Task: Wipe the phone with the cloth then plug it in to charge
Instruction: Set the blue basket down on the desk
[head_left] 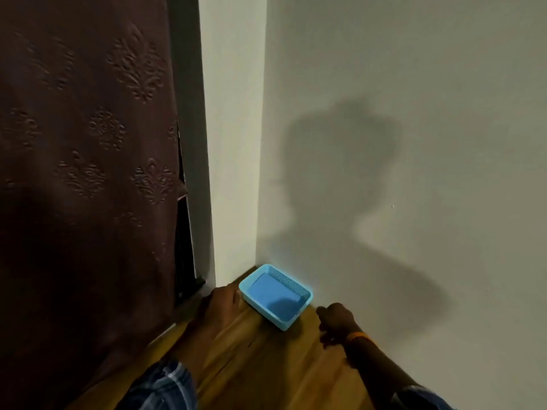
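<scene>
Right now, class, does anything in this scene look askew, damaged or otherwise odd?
The light blue plastic mesh basket sits skewed to the white wall on the wooden tabletop. The dark brown embossed curtain gapes along its right edge. No phone or cloth shows.

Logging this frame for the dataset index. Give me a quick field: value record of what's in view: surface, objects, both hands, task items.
surface: wooden table, set in a wall corner
basket: blue basket in the corner, looks empty
left hand: left hand resting on the table left of the basket, holding nothing
right hand: right hand right of the basket near the wall, fingers curled, orange band on the wrist
curtain: dark patterned curtain on the left
phone: not in view
cloth: not in view
charger: not in view
</scene>
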`<state>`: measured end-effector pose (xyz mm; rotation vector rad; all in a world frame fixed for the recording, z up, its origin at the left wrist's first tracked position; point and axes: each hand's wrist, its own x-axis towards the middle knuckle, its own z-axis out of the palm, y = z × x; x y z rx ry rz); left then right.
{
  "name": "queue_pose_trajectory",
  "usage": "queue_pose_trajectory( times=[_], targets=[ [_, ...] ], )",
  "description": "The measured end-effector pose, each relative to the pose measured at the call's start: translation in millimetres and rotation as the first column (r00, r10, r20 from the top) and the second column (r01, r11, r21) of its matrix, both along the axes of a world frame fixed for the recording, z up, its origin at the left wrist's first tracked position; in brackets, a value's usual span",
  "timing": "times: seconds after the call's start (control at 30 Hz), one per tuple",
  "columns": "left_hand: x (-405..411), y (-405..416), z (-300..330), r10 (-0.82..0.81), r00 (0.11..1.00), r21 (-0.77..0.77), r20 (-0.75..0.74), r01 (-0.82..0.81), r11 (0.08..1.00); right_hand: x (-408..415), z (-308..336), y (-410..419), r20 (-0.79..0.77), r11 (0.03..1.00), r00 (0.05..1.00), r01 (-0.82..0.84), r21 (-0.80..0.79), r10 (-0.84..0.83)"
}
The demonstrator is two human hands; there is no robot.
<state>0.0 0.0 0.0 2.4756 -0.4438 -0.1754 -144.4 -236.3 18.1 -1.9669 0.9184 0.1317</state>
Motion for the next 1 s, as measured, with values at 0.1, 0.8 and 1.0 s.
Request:
queue_pose_trajectory(
  times=[0.1, 0.8, 1.0],
  targets=[
    [31, -23, -28, 0.029, 0.999, -0.026, -0.034, -0.030, 0.999, 32, -28, -14, 0.007, 0.992, 0.999, 0.044, 0.117, -0.045],
    [77, -51, -73, 0.304, 0.912, -0.193, -0.275, -0.362, 0.912, 70, -93, -46, 0.185, 0.967, 0.965, 0.145, 0.212, -0.185],
    [39, -18, -29, 0.262, 0.938, -0.230, -0.227, -0.313, 0.922, 33, -50, -13, 0.211, 0.935, 0.955, 0.132, 0.330, -0.210]
  ],
)
